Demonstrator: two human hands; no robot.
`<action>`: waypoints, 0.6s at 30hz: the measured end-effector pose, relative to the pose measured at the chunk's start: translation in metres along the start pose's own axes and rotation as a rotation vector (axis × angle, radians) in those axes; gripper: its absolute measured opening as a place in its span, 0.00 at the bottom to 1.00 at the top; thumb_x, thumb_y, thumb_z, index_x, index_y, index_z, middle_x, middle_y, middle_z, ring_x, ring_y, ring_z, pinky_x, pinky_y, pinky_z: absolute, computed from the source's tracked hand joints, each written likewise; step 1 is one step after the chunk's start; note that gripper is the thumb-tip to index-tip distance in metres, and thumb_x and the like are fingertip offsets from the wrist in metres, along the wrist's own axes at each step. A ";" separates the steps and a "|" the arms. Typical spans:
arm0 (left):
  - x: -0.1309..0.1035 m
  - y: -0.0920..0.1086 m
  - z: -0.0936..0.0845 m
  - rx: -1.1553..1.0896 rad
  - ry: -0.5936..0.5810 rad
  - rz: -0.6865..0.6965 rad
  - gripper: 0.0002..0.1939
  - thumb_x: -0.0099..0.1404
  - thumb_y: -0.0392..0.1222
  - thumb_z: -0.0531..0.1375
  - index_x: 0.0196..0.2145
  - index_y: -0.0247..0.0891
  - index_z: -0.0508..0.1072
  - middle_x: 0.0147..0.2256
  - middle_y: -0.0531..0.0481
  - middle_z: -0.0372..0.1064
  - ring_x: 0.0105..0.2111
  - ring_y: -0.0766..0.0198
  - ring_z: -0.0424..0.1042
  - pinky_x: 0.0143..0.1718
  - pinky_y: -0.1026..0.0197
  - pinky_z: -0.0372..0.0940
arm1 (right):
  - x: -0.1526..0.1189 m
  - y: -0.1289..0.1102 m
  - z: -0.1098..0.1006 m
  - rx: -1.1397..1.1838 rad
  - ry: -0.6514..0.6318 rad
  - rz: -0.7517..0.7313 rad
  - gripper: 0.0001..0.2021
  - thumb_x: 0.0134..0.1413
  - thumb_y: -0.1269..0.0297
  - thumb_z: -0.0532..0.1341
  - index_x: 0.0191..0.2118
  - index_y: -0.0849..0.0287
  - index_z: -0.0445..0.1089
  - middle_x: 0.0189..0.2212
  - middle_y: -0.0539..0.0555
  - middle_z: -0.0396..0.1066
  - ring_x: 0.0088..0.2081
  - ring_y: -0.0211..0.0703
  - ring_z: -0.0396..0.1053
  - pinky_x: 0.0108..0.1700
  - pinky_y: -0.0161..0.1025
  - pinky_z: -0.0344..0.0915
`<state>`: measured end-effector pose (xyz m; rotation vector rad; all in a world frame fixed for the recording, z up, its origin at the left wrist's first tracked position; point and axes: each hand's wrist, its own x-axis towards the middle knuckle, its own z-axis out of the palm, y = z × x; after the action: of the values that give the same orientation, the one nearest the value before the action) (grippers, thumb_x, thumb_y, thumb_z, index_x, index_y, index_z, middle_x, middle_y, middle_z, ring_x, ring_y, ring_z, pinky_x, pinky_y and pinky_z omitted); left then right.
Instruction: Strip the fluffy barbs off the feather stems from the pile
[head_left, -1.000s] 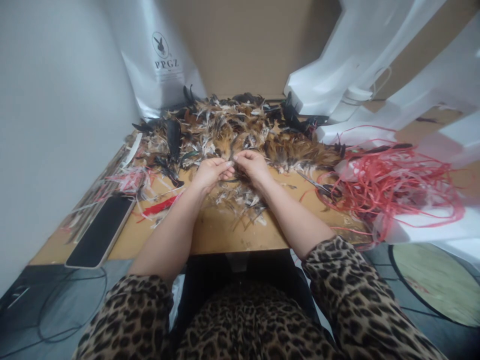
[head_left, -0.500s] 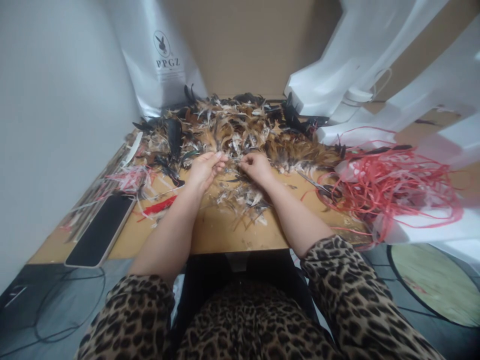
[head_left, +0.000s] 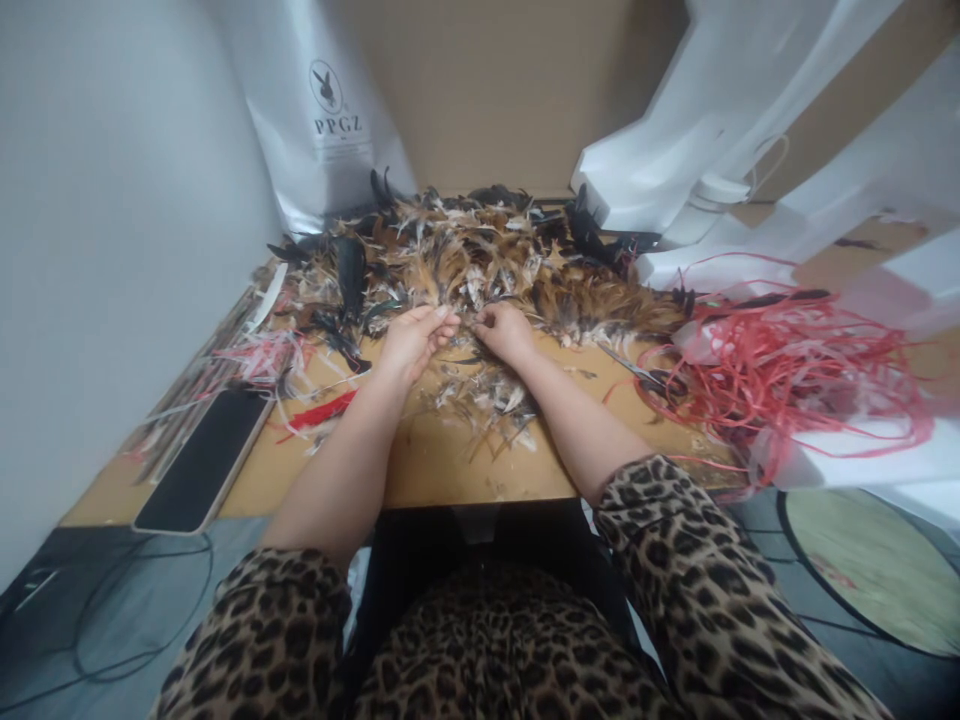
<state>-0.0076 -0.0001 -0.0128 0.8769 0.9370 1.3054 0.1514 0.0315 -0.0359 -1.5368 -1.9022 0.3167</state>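
Pinching feathers [head_left: 435,276]: L hand [head_left: 415,342] nr R hand [head_left: 505,333]

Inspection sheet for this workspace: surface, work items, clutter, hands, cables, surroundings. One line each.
Surface: yellow-brown table, feather scraps strewn between the forearms.
Work items: heap of brown, black and pale feathers across the back.
Clutter: dark-screened phone and red strip at left; scissors and tangled red-pink ribbon at right.
Hands: left hand and right hand apart, fingers bent, at the heap's near edge; grip too small to tell.
Cables: dark cable looped on the floor, left.
Surroundings: printed bag behind, left; round pale-green top at lower right.
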 end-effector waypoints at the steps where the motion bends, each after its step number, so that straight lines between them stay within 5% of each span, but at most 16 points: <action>1: 0.000 0.000 0.000 -0.003 0.005 -0.008 0.08 0.51 0.38 0.64 0.28 0.30 0.72 0.26 0.47 0.72 0.20 0.77 0.66 0.20 0.75 0.59 | 0.001 0.001 -0.002 0.065 0.013 0.023 0.07 0.41 0.62 0.59 0.27 0.60 0.69 0.25 0.51 0.66 0.29 0.38 0.61 0.33 0.36 0.56; 6: 0.001 0.001 0.000 -0.011 -0.002 -0.027 0.08 0.51 0.38 0.64 0.28 0.29 0.71 0.25 0.47 0.72 0.20 0.77 0.67 0.20 0.75 0.59 | 0.002 -0.001 -0.015 0.655 0.028 0.189 0.13 0.36 0.57 0.63 0.19 0.61 0.63 0.15 0.44 0.58 0.20 0.30 0.52 0.25 0.32 0.50; 10: 0.001 -0.003 0.001 0.015 -0.040 -0.078 0.07 0.51 0.36 0.64 0.29 0.29 0.72 0.27 0.45 0.73 0.21 0.75 0.68 0.21 0.74 0.61 | -0.004 -0.010 -0.026 1.045 -0.083 0.332 0.17 0.30 0.53 0.67 0.18 0.60 0.61 0.13 0.44 0.56 0.17 0.28 0.49 0.22 0.31 0.46; 18: -0.002 -0.007 0.005 -0.001 -0.092 -0.141 0.05 0.53 0.34 0.62 0.28 0.29 0.72 0.28 0.44 0.74 0.23 0.73 0.70 0.22 0.74 0.62 | -0.012 -0.025 -0.028 1.338 -0.260 0.405 0.19 0.26 0.56 0.70 0.21 0.60 0.60 0.13 0.42 0.55 0.16 0.27 0.50 0.19 0.29 0.45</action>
<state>-0.0008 -0.0028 -0.0173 0.8479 0.9096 1.1357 0.1510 0.0071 -0.0051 -0.8761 -0.9838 1.6201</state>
